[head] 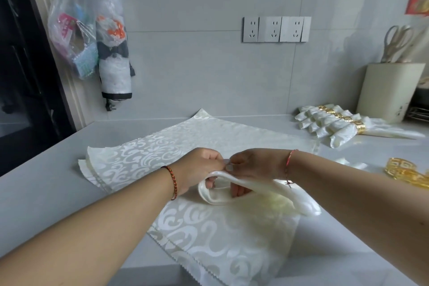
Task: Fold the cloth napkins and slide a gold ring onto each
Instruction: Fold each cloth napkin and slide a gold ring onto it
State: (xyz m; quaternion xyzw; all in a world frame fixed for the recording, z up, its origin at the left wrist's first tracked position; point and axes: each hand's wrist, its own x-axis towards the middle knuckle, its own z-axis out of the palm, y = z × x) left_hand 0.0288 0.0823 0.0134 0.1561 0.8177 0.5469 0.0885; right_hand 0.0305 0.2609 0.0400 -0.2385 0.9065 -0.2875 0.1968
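A cream folded napkin (220,195) is lifted just above the stack of flat patterned napkins (162,146) on the grey counter. My left hand (199,169) and my right hand (253,167) meet over it, both pinching its folded edge, fingers curled under the cloth. Loose gold rings (404,170) lie at the right edge of the counter. A row of several rolled napkins with gold rings (329,123) on them lies at the back right.
A cream utensil holder (392,90) with scissors stands at the back right. Plastic bags (92,30) hang on the wall at left. Wall sockets (276,29) sit above the counter (46,181), whose front edge runs below the cloth.
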